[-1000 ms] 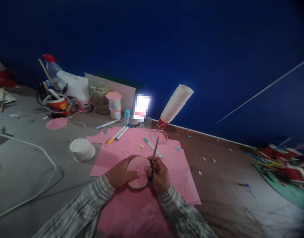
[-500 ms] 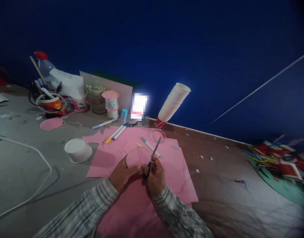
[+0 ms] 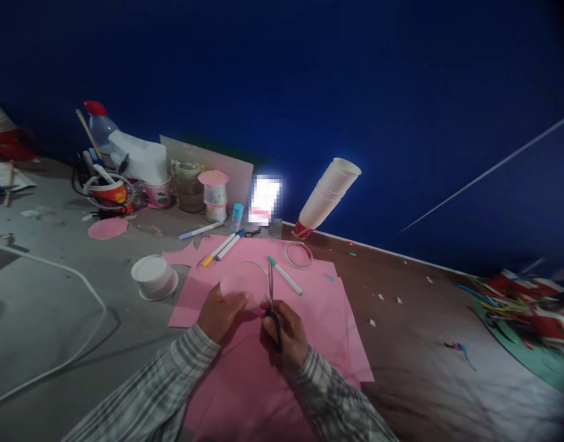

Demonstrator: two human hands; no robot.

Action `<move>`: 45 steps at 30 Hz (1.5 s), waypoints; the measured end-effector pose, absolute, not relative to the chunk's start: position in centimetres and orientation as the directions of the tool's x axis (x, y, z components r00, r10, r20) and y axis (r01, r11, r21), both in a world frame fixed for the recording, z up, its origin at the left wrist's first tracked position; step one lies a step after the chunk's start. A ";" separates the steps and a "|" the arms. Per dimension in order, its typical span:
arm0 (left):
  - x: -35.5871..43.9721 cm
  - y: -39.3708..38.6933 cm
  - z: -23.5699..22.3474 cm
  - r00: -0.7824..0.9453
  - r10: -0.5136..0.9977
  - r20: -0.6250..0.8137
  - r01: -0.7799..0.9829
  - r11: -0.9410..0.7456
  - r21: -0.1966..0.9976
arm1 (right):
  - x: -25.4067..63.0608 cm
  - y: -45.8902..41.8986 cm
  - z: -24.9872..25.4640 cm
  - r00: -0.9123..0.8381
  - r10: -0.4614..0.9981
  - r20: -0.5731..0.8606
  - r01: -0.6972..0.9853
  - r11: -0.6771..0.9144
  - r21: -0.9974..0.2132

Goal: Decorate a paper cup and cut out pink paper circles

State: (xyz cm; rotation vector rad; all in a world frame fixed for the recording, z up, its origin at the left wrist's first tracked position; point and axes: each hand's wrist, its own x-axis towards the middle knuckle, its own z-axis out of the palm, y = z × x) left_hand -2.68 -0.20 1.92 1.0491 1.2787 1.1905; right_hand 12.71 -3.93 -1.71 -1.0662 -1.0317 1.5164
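Note:
My left hand (image 3: 221, 314) pinches a round pink paper disc (image 3: 242, 283) with a pale rim, its thumb lying on the near edge. A pair of scissors (image 3: 271, 291) is in my right hand (image 3: 287, 336), fingers at the dark handles and blades pointing away from me. The blades look nearly together and stand just right of the disc's edge. Beneath both hands lie overlapping pink paper sheets (image 3: 328, 344). A teal-capped marker (image 3: 286, 276) and a pale ring with a red inner edge (image 3: 299, 255) rest on the paper, beyond the scissors.
Left of the sheets stands an upturned white paper cup (image 3: 155, 277). A tall stack of paper cups (image 3: 328, 196) leans near the blue wall. Behind are a phone (image 3: 265, 199), a glue stick (image 3: 237, 216) and a decorated cup (image 3: 215, 196). A white cable (image 3: 86, 285) curves at left.
My left hand has drawn the disc leftward, apart from the scissors. The scissors have swung from slanting right to pointing almost straight ahead. The whole view has shifted slightly left.

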 end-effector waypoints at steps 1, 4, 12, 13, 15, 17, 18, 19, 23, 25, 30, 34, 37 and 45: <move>-2.6 -0.2 2.0 -0.071 0.990 -0.121 -0.050 0.118 0.992 | 12.7 -3.9 -1.7 -0.135 0.981 -0.141 -0.237 -0.170 -0.956; -2.6 -0.3 2.2 -0.068 0.991 -0.118 -0.055 0.114 0.992 | 12.8 -3.8 -1.8 -0.146 0.977 -0.152 -0.232 -0.183 -0.955; -2.7 -0.2 1.3 -0.042 0.991 -0.126 -0.019 0.125 0.992 | 13.0 -3.6 -1.4 -0.146 0.974 -0.173 -0.226 -0.203 -0.953; -2.7 -0.2 1.1 -0.043 0.991 -0.127 -0.020 0.126 0.992 | 13.0 -3.6 -1.4 -0.148 0.973 -0.179 -0.223 -0.209 -0.952; -2.7 -0.2 1.1 -0.037 0.991 -0.132 -0.013 0.132 0.991 | 12.9 -3.6 -1.2 -0.154 0.969 -0.193 -0.221 -0.224 -0.949; -2.7 -0.2 1.3 -0.028 0.991 -0.132 -0.005 0.132 0.991 | 12.9 -3.6 -0.8 -0.146 0.967 -0.208 -0.224 -0.237 -0.945; -2.7 -0.2 1.5 -0.025 0.991 -0.130 -0.003 0.130 0.991 | 12.8 -3.6 -0.5 -0.140 0.967 -0.214 -0.222 -0.241 -0.945; -2.6 -0.2 1.7 -0.025 0.992 -0.127 -0.001 0.127 0.992 | 12.8 -3.6 -0.2 -0.138 0.966 -0.220 -0.218 -0.246 -0.945; -2.5 -0.3 2.4 -0.029 0.992 -0.124 0.003 0.124 0.992 | 12.8 -3.5 0.8 -0.160 0.955 -0.251 -0.177 -0.278 -0.944; -2.4 -0.4 2.6 -0.028 0.991 -0.132 -0.007 0.132 0.991 | 12.8 -3.5 0.8 -0.164 0.953 -0.254 -0.186 -0.283 -0.941; -2.3 -0.4 3.1 -0.015 0.991 -0.132 -0.020 0.132 0.991 | 12.6 -3.4 0.6 -0.123 0.957 -0.261 -0.208 -0.282 -0.936; -2.4 -0.4 3.5 -0.013 0.988 -0.154 -0.006 0.154 0.988 | 12.6 -3.4 0.9 -0.134 0.951 -0.278 -0.191 -0.301 -0.934; -2.4 -0.4 3.6 -0.018 0.987 -0.158 0.012 0.159 0.987 | 12.6 -3.4 0.9 -0.129 0.948 -0.290 -0.186 -0.311 -0.932; -2.6 -0.4 3.5 -0.006 0.992 -0.129 0.027 0.129 0.991 | 12.6 -3.3 0.6 -0.140 0.945 -0.294 -0.190 -0.318 -0.929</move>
